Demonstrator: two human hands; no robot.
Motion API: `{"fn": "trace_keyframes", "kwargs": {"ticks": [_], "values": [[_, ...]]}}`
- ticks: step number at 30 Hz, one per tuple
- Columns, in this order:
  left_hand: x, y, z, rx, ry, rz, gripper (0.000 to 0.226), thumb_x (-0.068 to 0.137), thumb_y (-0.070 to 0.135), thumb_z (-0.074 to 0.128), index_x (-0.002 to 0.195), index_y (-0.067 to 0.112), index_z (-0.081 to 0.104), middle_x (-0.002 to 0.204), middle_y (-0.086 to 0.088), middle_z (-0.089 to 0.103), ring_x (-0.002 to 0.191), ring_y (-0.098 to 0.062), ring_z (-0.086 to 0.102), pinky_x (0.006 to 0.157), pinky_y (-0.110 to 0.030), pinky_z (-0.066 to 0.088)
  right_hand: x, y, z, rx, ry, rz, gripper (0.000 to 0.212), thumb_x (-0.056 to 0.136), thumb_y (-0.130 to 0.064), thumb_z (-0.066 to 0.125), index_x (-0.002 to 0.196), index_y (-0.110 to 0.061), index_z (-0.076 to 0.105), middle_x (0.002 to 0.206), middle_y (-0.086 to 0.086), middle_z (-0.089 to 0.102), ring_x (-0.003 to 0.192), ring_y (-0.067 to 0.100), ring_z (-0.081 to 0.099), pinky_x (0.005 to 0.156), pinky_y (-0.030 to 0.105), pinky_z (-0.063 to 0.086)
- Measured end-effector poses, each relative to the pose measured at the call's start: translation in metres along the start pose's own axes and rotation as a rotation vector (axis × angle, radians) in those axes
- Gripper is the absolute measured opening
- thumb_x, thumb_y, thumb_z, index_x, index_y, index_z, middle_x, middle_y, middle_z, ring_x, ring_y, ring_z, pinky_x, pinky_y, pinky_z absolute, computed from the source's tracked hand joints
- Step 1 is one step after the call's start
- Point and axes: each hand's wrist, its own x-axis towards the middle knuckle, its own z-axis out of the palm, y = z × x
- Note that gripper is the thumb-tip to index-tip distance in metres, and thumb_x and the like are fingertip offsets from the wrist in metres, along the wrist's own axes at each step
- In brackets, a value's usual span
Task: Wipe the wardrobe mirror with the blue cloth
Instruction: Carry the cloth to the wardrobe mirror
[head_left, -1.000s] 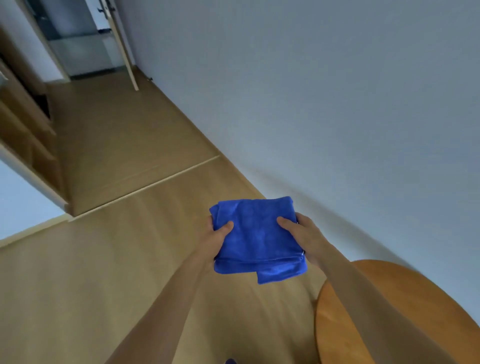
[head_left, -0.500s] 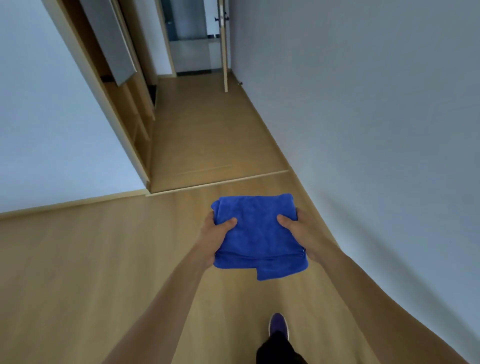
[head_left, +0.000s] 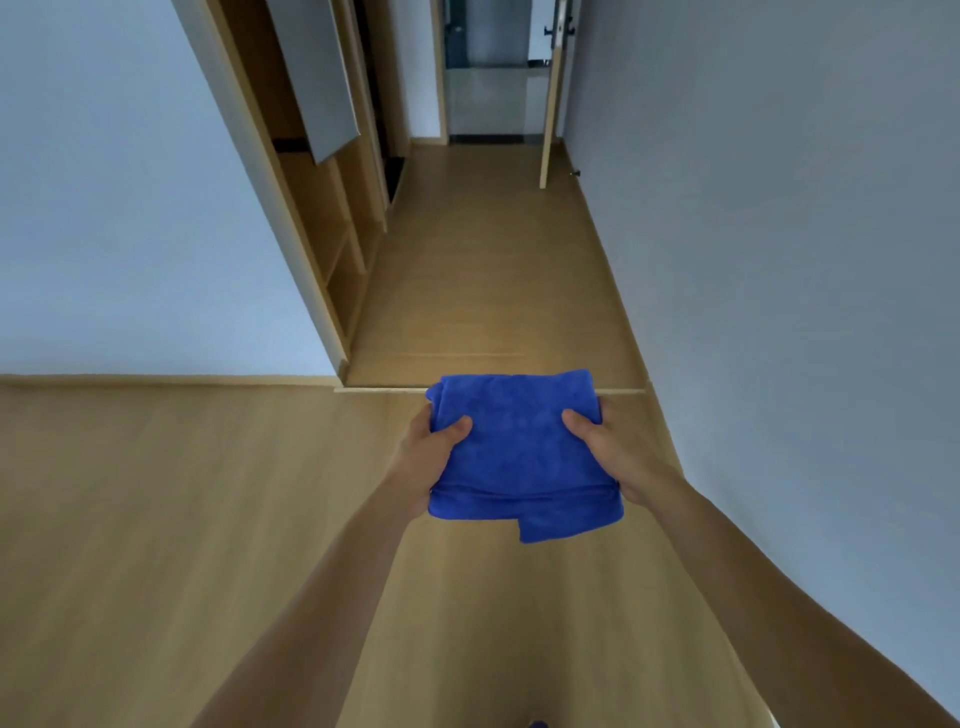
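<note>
Left hand (head_left: 423, 457) and right hand (head_left: 618, 457) both gripping folded blue cloth (head_left: 519, 457), thumbs on top, above wood floor (head_left: 156, 519), wardrobe (head_left: 332, 223) ahead left

One blue cloth (head_left: 519, 452), folded. Two hands: one left hand (head_left: 423, 457) and one right hand (head_left: 621, 457), each with one thumb (head_left: 457, 423) showing on top of the cloth. Two bare forearms (head_left: 322, 587). One wardrobe (head_left: 332, 218) with one grey panel (head_left: 317, 78) at its front; its open compartments are too foreshortened to count. One open wooden door (head_left: 550, 114) at the far end. One small doorstop (head_left: 574, 173) by the right wall (head_left: 779, 260). One floor strip (head_left: 384, 388). One dark shoe tip (head_left: 537, 723) at the bottom edge.
</note>
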Motion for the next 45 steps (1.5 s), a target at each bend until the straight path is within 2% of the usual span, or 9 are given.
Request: {"fn": "trace_keyframes", "kwargs": {"ticks": [3, 6, 17, 22, 28, 32, 36, 41, 45], "values": [[0.03, 0.012, 0.006, -0.005, 0.026, -0.002, 0.027, 0.1, 0.019, 0.065, 0.126, 0.019, 0.061, 0.123, -0.005, 0.071, 0.112, -0.027, 0.069, 0.099, -0.05, 0.056, 0.037, -0.015, -0.006, -0.015, -0.027, -0.016, 0.028, 0.102, -0.036, 0.058, 0.126, -0.023, 0.061, 0.121, -0.002, 0.07, 0.11, 0.019, 0.067, 0.102, 0.045, 0.053], [0.066, 0.024, 0.006, -0.01, 0.045, 0.015, 0.025, 0.1, 0.019, 0.065, 0.124, 0.02, 0.062, 0.121, -0.004, 0.072, 0.111, -0.026, 0.07, 0.099, -0.049, 0.057, 0.075, -0.029, -0.006, -0.019, -0.035, -0.034, 0.026, 0.101, -0.036, 0.059, 0.125, -0.024, 0.06, 0.119, -0.003, 0.07, 0.108, 0.018, 0.068, 0.1, 0.044, 0.054], [0.265, 0.095, -0.019, -0.036, -0.005, 0.037, 0.022, 0.095, 0.021, 0.071, 0.115, 0.028, 0.066, 0.106, 0.006, 0.078, 0.101, -0.021, 0.074, 0.089, -0.045, 0.061, 0.251, -0.103, 0.023, -0.021, 0.052, -0.085, 0.016, 0.1, -0.029, 0.062, 0.116, -0.026, 0.062, 0.114, -0.005, 0.071, 0.105, 0.016, 0.069, 0.092, 0.038, 0.057], [0.334, 0.131, -0.036, -0.005, -0.009, 0.065, 0.021, 0.095, 0.024, 0.07, 0.112, 0.034, 0.065, 0.1, 0.014, 0.077, 0.091, -0.01, 0.076, 0.076, -0.031, 0.059, 0.322, -0.136, 0.041, 0.014, 0.06, -0.078, 0.012, 0.099, -0.031, 0.064, 0.111, -0.03, 0.065, 0.108, -0.01, 0.074, 0.097, 0.011, 0.072, 0.078, 0.028, 0.055], [0.405, 0.16, -0.047, -0.024, 0.037, 0.04, 0.024, 0.093, 0.028, 0.073, 0.114, 0.036, 0.065, 0.106, 0.01, 0.076, 0.099, -0.018, 0.074, 0.085, -0.039, 0.061, 0.405, -0.165, 0.053, 0.018, 0.008, -0.068, 0.02, 0.098, -0.033, 0.065, 0.116, -0.024, 0.065, 0.112, -0.006, 0.074, 0.101, 0.015, 0.072, 0.088, 0.036, 0.059], [0.46, 0.178, -0.041, -0.02, 0.057, 0.051, 0.028, 0.092, 0.029, 0.074, 0.116, 0.038, 0.064, 0.11, 0.009, 0.076, 0.101, -0.017, 0.073, 0.087, -0.039, 0.061, 0.466, -0.182, 0.05, 0.037, -0.023, -0.09, 0.014, 0.1, -0.031, 0.063, 0.112, -0.025, 0.067, 0.105, -0.01, 0.076, 0.089, 0.005, 0.074, 0.071, 0.023, 0.057], [0.522, 0.204, -0.022, -0.028, 0.102, 0.064, 0.023, 0.094, 0.033, 0.073, 0.113, 0.042, 0.064, 0.109, 0.009, 0.076, 0.095, -0.015, 0.075, 0.08, -0.034, 0.06, 0.541, -0.206, 0.036, 0.044, -0.068, -0.092, 0.012, 0.1, -0.032, 0.063, 0.11, -0.027, 0.067, 0.097, -0.016, 0.076, 0.087, 0.003, 0.073, 0.068, 0.021, 0.056], [0.599, 0.242, 0.011, -0.092, 0.206, 0.038, 0.013, 0.097, 0.039, 0.068, 0.103, 0.049, 0.063, 0.098, 0.017, 0.075, 0.091, -0.009, 0.073, 0.069, -0.025, 0.057, 0.639, -0.249, 0.01, 0.025, -0.129, -0.111, 0.017, 0.097, -0.036, 0.067, 0.11, -0.026, 0.067, 0.103, -0.011, 0.076, 0.088, 0.006, 0.074, 0.076, 0.029, 0.058], [0.653, 0.272, 0.035, -0.107, 0.228, 0.045, 0.013, 0.097, 0.04, 0.067, 0.105, 0.049, 0.062, 0.093, 0.021, 0.076, 0.084, -0.004, 0.074, 0.062, -0.019, 0.055, 0.699, -0.284, -0.013, -0.004, -0.16, -0.144, 0.015, 0.096, -0.034, 0.068, 0.109, -0.026, 0.067, 0.098, -0.015, 0.076, 0.087, 0.003, 0.073, 0.072, 0.023, 0.056]]}}
